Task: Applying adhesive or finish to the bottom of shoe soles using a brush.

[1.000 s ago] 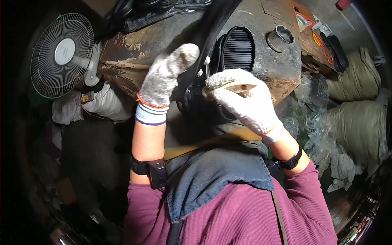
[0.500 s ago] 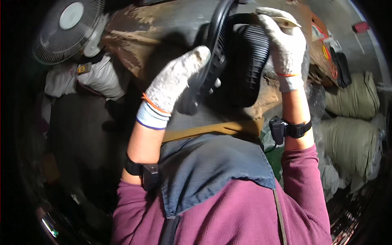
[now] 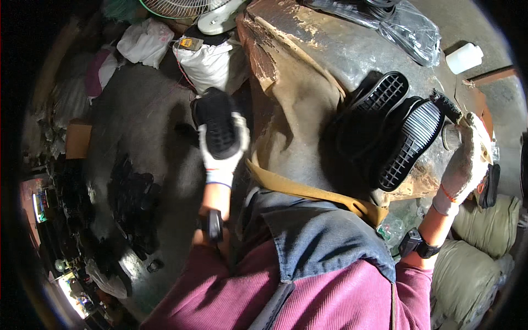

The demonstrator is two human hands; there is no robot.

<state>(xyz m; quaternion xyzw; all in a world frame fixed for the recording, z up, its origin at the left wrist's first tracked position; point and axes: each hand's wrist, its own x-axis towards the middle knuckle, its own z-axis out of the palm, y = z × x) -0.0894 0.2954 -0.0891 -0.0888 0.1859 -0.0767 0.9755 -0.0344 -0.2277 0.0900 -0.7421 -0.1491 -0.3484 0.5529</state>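
Note:
My left hand (image 3: 223, 164), in a white knit glove, is closed around a black shoe sole (image 3: 219, 124), held off the table's left side above the floor. The sole is slightly blurred. My right hand (image 3: 465, 159), also gloved, is closed on a brush (image 3: 444, 104) with dark bristles at the table's right edge; most of its handle is hidden by the fingers. Beside that hand shows a small round tin-like thing (image 3: 452, 136). Between the hands, two more black soles lie side by side: a ridged one (image 3: 412, 144) and a grid-patterned one (image 3: 385, 92) farther back.
The worktable (image 3: 308, 110) has a worn brown cover. A fan (image 3: 220, 19), white sacks (image 3: 206, 66) and a yellow meter (image 3: 191, 43) stand left. A dark pile (image 3: 132, 203) lies on the floor. Plastic-wrapped black things (image 3: 410, 33), a white bottle (image 3: 465, 58) and green sacks (image 3: 473, 269) are around.
My left hand has swung left, off the table, with a black sole in it. My right hand has come nearer, to the table's right edge. The view has shifted left.

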